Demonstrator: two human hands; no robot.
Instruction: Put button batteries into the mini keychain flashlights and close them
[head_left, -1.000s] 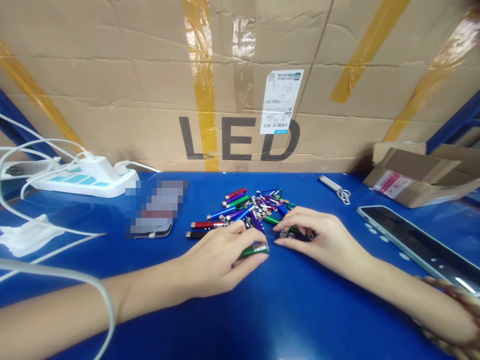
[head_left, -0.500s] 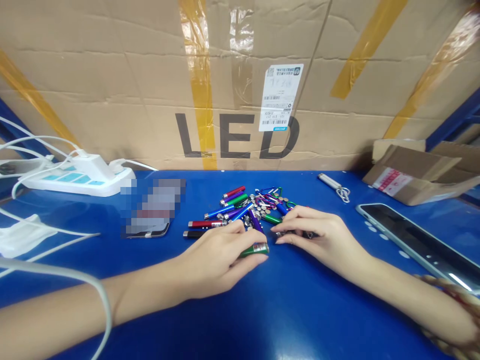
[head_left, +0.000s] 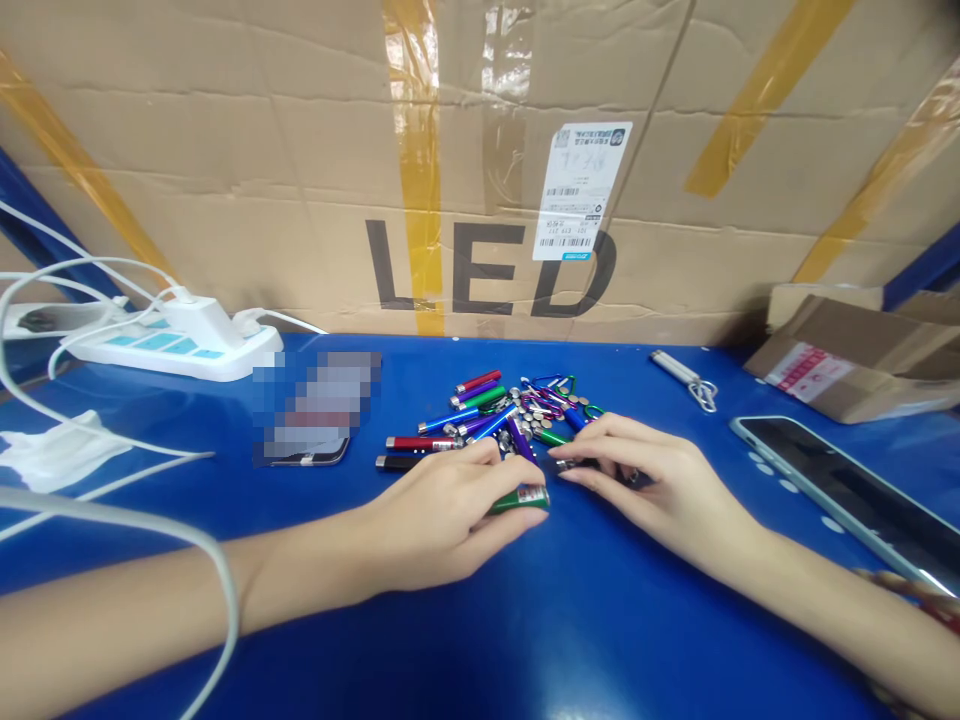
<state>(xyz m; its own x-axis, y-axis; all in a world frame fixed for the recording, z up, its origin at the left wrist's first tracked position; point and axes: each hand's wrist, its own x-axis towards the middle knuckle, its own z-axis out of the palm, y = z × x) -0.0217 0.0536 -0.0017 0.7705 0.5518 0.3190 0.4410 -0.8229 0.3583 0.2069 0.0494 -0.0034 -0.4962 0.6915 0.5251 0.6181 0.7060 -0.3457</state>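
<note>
A pile of small coloured pen-shaped lights [head_left: 499, 410] with key clips and loose button cells lies mid-table on the blue surface [head_left: 570, 620]. My left hand [head_left: 442, 510] is curled around a green light [head_left: 521, 498], gripping it with thumb and fingers just in front of the pile. My right hand [head_left: 652, 475] rests on the pile's near right edge, fingers pinched together over small parts that I cannot make out.
A large cardboard box marked LED [head_left: 487, 160] walls off the back. A white power strip [head_left: 176, 345] with cables sits far left, a phone [head_left: 311, 452] left of the pile, a tablet [head_left: 847, 495] at right, a small open carton [head_left: 855, 365] behind it, and a white light [head_left: 679, 368].
Both hands stay in place at the pile; only the head camera has shifted slightly, moving the scene a little to the right.
</note>
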